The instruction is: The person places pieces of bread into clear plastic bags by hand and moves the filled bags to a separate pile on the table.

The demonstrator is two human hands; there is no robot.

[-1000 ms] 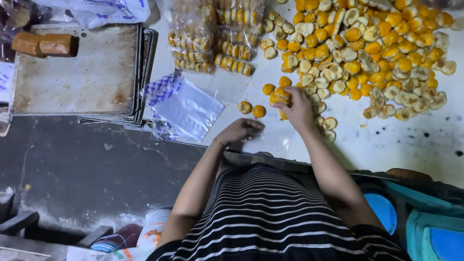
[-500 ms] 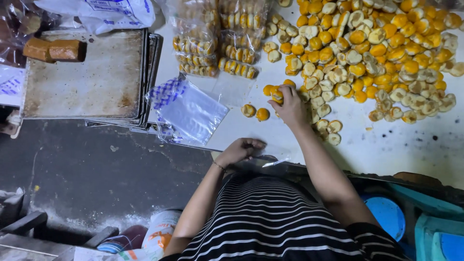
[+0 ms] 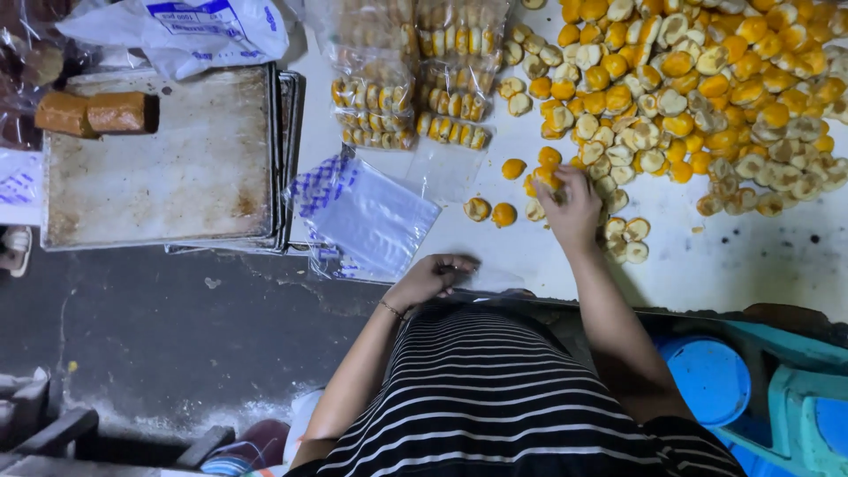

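**Gathering biscuits at the pile's edge**

Closing around a few small yellow biscuits point(image 3: 544, 177), the right hand point(image 3: 572, 208) works the near edge of the heap point(image 3: 707, 97) on the white table point(image 3: 751, 256). The left hand point(image 3: 435, 278) rests curled at the table's edge; whether it grips anything I cannot tell. Judged step: collecting a handful, which next calls for an open bag. Empty clear bags point(image 3: 371, 221) with blue print lie just left; filled packs point(image 3: 411, 88) sit beyond.

Dark, stained concrete floor point(image 3: 177, 353) beside a white table point(image 3: 751, 265), blue plastic stool point(image 3: 711, 380) below.
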